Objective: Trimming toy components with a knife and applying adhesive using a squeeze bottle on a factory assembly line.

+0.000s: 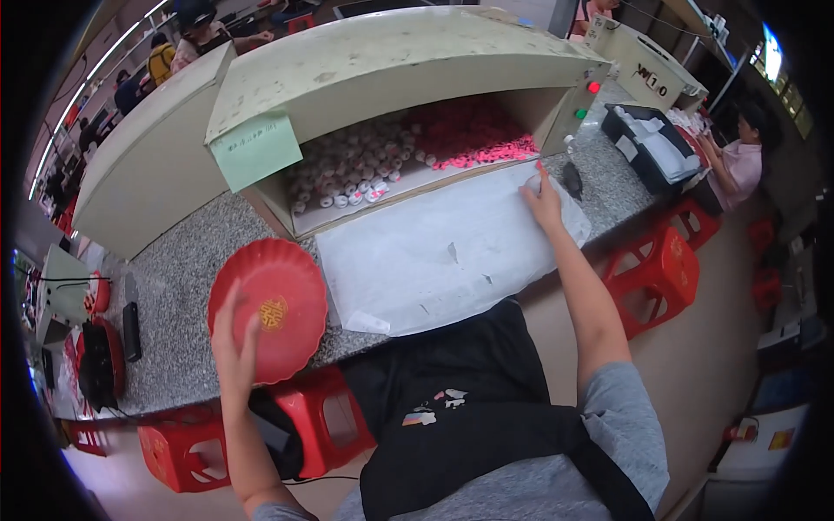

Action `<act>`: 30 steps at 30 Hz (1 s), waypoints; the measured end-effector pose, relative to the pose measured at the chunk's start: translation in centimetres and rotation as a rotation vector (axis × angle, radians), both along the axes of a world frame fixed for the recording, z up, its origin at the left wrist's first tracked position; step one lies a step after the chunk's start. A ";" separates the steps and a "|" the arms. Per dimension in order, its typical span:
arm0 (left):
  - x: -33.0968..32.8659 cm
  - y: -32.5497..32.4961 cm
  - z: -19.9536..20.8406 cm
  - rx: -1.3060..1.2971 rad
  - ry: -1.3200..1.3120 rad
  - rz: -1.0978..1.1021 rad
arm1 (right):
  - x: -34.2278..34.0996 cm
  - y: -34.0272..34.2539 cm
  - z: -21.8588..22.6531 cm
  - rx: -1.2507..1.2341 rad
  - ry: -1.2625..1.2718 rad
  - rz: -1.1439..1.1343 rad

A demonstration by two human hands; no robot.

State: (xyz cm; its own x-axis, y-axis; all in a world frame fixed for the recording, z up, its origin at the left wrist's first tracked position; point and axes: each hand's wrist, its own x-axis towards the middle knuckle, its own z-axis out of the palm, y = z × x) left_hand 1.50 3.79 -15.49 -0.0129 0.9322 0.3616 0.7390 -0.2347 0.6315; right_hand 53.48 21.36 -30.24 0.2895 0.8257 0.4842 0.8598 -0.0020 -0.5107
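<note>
Head view, landmark: white sheet (434, 260), laid flat on a speckled grey counter (187, 321), small dark marks near its middle.

Left hand (233, 343): left of the sheet, fingers extended and spread wide over a red plate (291, 334); firmness of contact cannot be told. Plate: scalloped rim, gold emblem at centre, lying just beside the sheet's left edge.

Right hand (546, 207): over the sheet's far right corner, index finger extended, thumb apart from it. Small pink piece (539, 164) at the index fingertip; whether gripped cannot be told.

Open-fronted box (400, 74), pale, 1 item: directly behind the sheet. Contents: heap of white round pieces (352, 165) on the left, heap of pink pieces (482, 139) on the right. Fittings: 1 red light and 1 green light on its right post; green paper slip (256, 152) hanging at its front left.

Small dark object (572, 180): just right of the sheet's far right corner. Black bin (647, 148) with white contents: farther right. Red stool (656, 273): right of the sheet, below counter level. Co-worker (743, 161) in pink top: well right of the sheet.
</note>
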 end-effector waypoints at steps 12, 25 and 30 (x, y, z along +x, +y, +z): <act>1.9 17.6 -4.5 0.256 0.258 0.314 | 0.5 -2.5 1.1 0.021 0.308 0.374; 12.0 14.7 -2.3 0.765 0.001 0.346 | 0.7 -1.5 0.3 -0.080 0.343 0.197; 18.9 17.5 -3.0 0.383 0.474 -0.242 | 0.1 -1.1 1.8 -0.137 0.630 0.270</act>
State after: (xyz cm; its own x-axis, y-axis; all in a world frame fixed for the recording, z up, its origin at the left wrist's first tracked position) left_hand 20.41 21.26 -18.51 0.4238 0.6931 0.5830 0.8148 -0.5729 0.0887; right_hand 53.54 20.28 -28.46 0.2568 0.9500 0.1777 0.3789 0.0702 -0.9228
